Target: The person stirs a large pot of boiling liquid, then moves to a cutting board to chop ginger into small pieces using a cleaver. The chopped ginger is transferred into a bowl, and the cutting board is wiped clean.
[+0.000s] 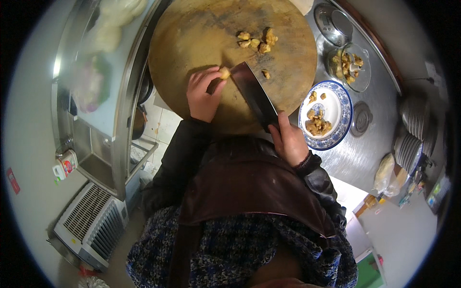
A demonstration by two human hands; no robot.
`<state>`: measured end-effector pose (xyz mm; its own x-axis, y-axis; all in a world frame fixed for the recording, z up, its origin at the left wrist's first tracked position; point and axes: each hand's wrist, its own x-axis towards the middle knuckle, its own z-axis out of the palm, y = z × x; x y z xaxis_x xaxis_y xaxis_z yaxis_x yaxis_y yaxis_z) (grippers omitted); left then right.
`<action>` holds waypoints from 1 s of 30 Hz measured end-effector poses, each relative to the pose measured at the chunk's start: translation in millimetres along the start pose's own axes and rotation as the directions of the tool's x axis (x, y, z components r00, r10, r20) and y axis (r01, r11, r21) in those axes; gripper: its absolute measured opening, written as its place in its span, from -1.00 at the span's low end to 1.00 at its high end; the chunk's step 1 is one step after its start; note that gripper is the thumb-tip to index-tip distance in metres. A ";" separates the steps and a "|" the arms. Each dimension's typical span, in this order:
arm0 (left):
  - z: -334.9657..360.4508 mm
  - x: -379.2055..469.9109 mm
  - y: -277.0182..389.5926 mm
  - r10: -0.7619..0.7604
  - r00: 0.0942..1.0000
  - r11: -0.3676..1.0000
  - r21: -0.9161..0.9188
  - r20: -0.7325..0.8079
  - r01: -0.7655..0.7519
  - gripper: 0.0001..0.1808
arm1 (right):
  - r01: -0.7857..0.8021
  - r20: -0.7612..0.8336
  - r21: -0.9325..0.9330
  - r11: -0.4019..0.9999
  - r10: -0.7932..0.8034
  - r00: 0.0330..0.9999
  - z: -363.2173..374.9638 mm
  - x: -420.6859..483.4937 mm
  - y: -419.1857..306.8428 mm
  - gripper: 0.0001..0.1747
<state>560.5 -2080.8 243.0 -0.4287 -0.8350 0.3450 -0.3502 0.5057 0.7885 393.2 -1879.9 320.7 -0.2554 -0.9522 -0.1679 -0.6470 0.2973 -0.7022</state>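
Between the fingertips of my left hand (pixel 204 93) is a piece of ginger (pixel 224 73), low over a large round wooden chopping block (pixel 187 39). My right hand (pixel 292 143) grips the handle of a Chinese cleaver (pixel 254 93). The blade slants across the block, its far end close to the ginger. Several knobs of ginger (pixel 264 48) lie in a group toward the back of the block. A small scrap of ginger (pixel 265 74) sits alone to the right of the blade.
To the right, a blue-and-white plate (pixel 344 136) holds ginger trimmings (pixel 318 126). Behind it are a glass bowl (pixel 364 77) with ginger pieces and a kitchen scale (pixel 326 21). Stacked plates (pixel 407 151) stand far right on the steel counter (pixel 331 163). A sink (pixel 95 165) is at left.
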 end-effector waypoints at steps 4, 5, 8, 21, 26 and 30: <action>4.0 4.5 -4.6 0.002 0.999 1.000 -0.011 -0.038 -0.002 -0.89 | 0.052 0.024 -0.116 0.992 -0.050 0.998 1.8 8.7 -3.4 -0.60; 4.4 5.0 -4.5 -0.013 0.999 1.000 -0.006 -0.042 0.012 -0.89 | 0.064 0.032 -0.141 0.988 -0.060 0.998 1.1 11.2 -4.1 -0.59; 5.2 5.6 -3.8 -0.037 0.998 0.999 -0.002 -0.049 0.037 -0.91 | 0.068 0.065 -0.191 0.979 -0.057 0.996 -1.5 17.1 -6.5 -0.59; 6.1 0.0 -8.0 -0.119 0.992 0.993 -0.027 -0.052 0.118 -0.97 | 0.039 0.250 -0.275 0.961 0.033 0.968 15.8 60.8 -10.8 -0.53; 3.5 26.1 3.8 -0.062 0.997 0.998 -0.002 0.056 0.063 -0.89 | 0.006 -0.007 0.052 0.999 -0.006 1.000 8.8 54.4 14.2 -0.56; 31.9 76.0 16.4 0.174 0.983 0.981 0.074 0.060 -0.178 -0.76 | -0.038 -0.228 0.113 0.993 0.063 0.972 -24.4 29.4 31.4 -0.54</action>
<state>495.6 -2129.0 265.9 -0.5322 -0.7199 0.4454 -0.3288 0.6606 0.6749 347.9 -1896.9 310.6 -0.4526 -0.8903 -0.0502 -0.5511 0.3236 -0.7691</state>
